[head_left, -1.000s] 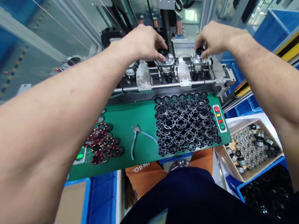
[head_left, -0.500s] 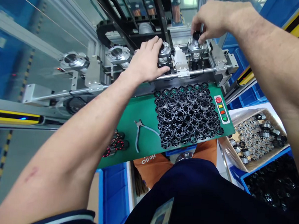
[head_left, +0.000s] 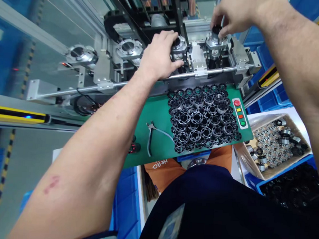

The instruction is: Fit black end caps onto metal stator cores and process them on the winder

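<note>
My left hand (head_left: 160,56) rests against the left side of a round metal fixture (head_left: 179,48), thumb apart from the other fingers; nothing shows held in it. At the upper right, the fingers and thumb of my right hand (head_left: 230,17) close round a black ring-shaped part (head_left: 216,29) at the top of another metal fixture (head_left: 215,41). Two more round fixtures, one (head_left: 129,49) beside my left hand and one (head_left: 81,54) further left, stand on the same machine. Many black ring parts (head_left: 202,118) are stacked on the green mat (head_left: 160,112) below.
Pliers (head_left: 151,133) lie on the mat, left of the stack. A button panel (head_left: 239,113) is at the mat's right edge. An open carton (head_left: 275,144) of ring parts stands at the right, by a blue bin (head_left: 258,185). Metal rails (head_left: 175,76) cross below my hands.
The view has shifted slightly. My left hand keeps its place at the fixture, and my right hand still grips the black part; my left forearm now covers more of the red-and-black parts.
</note>
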`<action>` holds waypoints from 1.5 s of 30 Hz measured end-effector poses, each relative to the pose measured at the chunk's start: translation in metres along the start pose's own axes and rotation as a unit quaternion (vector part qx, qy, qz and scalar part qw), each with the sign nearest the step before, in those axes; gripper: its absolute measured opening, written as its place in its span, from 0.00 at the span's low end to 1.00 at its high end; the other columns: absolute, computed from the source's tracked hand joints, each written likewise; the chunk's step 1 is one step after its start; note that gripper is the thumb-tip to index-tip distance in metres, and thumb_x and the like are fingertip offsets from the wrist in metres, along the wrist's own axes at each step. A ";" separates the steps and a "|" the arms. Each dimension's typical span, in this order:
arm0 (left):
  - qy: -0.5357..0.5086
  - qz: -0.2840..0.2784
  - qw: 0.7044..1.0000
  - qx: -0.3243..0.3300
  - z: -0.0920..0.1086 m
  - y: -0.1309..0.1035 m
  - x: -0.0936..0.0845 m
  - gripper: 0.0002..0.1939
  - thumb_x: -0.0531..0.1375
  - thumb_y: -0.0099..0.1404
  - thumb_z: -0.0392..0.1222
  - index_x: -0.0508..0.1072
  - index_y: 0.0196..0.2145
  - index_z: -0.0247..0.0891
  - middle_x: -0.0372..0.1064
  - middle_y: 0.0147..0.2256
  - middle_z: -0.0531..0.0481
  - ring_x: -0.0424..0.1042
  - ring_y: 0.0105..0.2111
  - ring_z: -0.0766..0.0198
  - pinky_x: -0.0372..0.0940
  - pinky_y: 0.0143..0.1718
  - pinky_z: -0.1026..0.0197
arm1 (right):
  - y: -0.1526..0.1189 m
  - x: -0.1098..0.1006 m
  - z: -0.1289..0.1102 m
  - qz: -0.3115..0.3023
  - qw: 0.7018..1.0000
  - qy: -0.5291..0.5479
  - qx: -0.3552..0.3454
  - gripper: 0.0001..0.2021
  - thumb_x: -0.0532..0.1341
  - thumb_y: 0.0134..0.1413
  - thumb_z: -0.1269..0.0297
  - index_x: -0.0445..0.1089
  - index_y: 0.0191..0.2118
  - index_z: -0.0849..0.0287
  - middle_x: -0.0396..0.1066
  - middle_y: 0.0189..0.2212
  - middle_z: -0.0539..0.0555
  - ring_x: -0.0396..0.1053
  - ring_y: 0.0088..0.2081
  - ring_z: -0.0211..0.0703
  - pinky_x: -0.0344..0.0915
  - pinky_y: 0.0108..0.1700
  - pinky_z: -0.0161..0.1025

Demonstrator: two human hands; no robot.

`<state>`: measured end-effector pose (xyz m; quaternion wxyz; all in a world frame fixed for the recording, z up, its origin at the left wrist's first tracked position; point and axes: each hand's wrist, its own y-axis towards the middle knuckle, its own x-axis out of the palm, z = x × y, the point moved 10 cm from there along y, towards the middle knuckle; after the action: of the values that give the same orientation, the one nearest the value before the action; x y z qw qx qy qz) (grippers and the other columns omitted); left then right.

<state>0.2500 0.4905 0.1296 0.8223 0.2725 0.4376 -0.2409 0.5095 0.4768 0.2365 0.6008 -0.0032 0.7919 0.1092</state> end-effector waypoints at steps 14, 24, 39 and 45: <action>0.059 -0.025 0.996 -0.066 0.036 -0.011 -0.022 0.34 0.63 0.82 0.53 0.73 0.79 0.43 0.65 0.83 0.52 0.69 0.79 0.70 0.59 0.84 0.49 | -0.079 0.070 -0.025 -0.012 0.994 -0.081 0.074 0.49 0.79 0.61 0.76 0.61 0.82 0.82 0.57 0.85 0.77 0.61 0.84 0.78 0.57 0.82 0.72; -0.121 0.009 0.987 0.109 0.087 -0.151 -0.052 0.31 0.65 0.84 0.54 0.77 0.76 0.36 0.84 0.67 0.46 0.81 0.67 0.59 0.75 0.68 0.53 | -0.240 0.049 -0.192 -0.004 0.990 0.028 -0.139 0.42 0.77 0.75 0.52 0.66 0.85 0.55 0.79 0.75 0.57 0.80 0.70 0.62 0.76 0.78 0.63; -0.229 0.024 0.972 0.050 0.069 -0.206 -0.033 0.39 0.75 0.73 0.70 0.83 0.69 0.41 0.86 0.61 0.44 0.80 0.40 0.63 0.80 0.50 0.52 | -0.281 0.084 -0.169 0.080 0.972 0.222 -0.007 0.31 0.73 0.70 0.37 0.79 0.67 0.54 0.84 0.61 0.62 0.81 0.42 0.51 0.84 0.54 0.56; -0.310 0.091 0.946 -0.026 0.043 -0.272 -0.072 0.36 0.81 0.62 0.57 0.88 0.62 0.37 0.88 0.50 0.44 0.81 0.35 0.66 0.77 0.36 0.62 | -0.379 0.060 -0.106 0.235 0.871 0.408 0.138 0.41 0.73 0.62 0.22 0.74 0.71 0.40 0.84 0.54 0.56 0.84 0.37 0.50 0.84 0.34 0.47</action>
<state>0.0663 0.2733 0.1466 0.9428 0.2014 0.1403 -0.2256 0.4437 0.0955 0.1418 0.1750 0.2216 0.9510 0.1260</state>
